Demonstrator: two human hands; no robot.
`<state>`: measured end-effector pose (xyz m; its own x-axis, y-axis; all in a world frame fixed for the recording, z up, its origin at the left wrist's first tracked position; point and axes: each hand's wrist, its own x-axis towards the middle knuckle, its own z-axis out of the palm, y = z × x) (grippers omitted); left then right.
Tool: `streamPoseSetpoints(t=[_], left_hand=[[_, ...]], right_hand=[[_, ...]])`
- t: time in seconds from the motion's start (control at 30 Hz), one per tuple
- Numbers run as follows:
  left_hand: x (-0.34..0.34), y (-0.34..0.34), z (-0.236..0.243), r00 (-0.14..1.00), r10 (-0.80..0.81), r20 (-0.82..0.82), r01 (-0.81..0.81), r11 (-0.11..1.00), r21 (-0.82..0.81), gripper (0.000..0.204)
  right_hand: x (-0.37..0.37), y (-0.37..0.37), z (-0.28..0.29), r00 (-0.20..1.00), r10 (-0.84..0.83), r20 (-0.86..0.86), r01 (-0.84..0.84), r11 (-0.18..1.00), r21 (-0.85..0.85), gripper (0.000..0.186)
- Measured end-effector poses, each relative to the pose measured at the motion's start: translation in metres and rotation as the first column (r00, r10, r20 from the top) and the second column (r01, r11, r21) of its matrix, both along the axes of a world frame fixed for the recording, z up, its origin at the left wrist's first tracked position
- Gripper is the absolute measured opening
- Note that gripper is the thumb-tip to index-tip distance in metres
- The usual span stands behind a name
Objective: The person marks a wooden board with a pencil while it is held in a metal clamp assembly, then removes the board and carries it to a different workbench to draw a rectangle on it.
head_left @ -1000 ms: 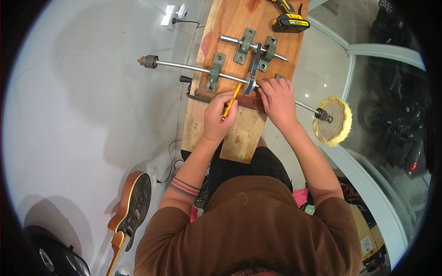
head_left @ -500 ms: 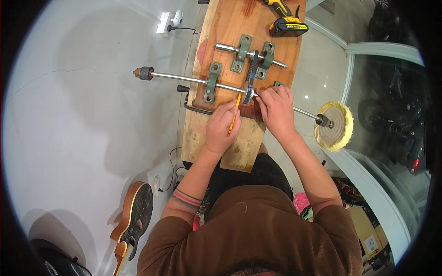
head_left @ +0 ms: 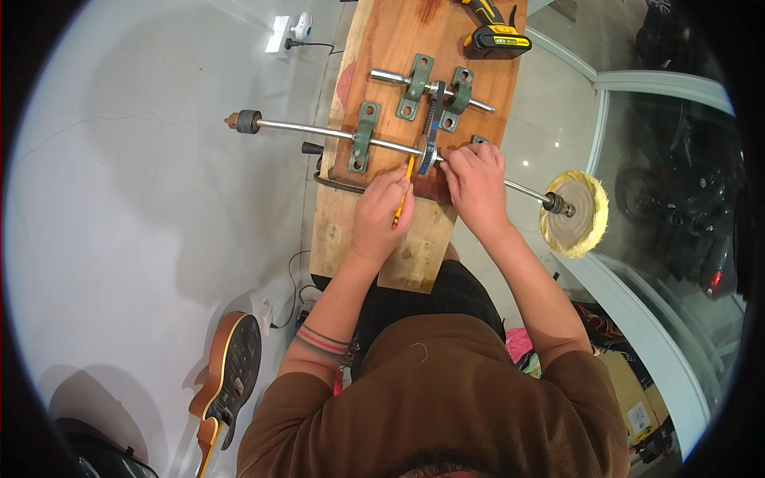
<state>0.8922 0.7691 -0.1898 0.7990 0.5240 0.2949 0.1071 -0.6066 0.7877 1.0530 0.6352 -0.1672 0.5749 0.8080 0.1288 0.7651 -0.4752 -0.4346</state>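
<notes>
My left hand is closed on a yellow pencil. The pencil's upper end meets a long steel shaft just left of a pulley with a black toothed belt around it. Right of that pulley, my right hand grips the same shaft, its fingertips beside the pulley. A green pillow block carries the shaft on the left; my right hand mostly covers another green block. The belt runs up to a shorter shaft in two green blocks. A yellow-edged buffing wheel sits at the long shaft's right end.
A drill chuck ends the shaft on the left, beyond the wooden bench. A yellow and black cordless drill lies at the far end. A guitar body leans at the wall, lower left. Glass doors stand right.
The whole view has shifted slightly, so the bench and shafts sit a little higher and further left. Both hands keep their hold; the pencil stays against the shaft beside the pulley.
</notes>
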Motion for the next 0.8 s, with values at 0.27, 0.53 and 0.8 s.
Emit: streamPoseSetpoints(t=[0.27,0.53,0.8], left_hand=[[-0.012,-0.010,-0.001,1.000,0.024,-0.016,-0.024,0.999,-0.029,0.024],[-0.027,-0.029,-0.003,0.999,0.046,0.001,-0.046,0.997,-0.068,0.023],[-0.027,-0.037,-0.008,0.998,0.061,0.003,-0.061,0.994,-0.086,0.019]], right_hand=[[0.001,0.000,-0.002,1.000,0.005,0.000,-0.005,1.000,-0.029,0.013],[0.003,-0.001,-0.005,1.000,0.015,0.005,-0.014,0.999,-0.042,0.013],[0.002,0.001,-0.003,1.000,0.030,-0.010,-0.030,0.999,-0.029,0.015]])
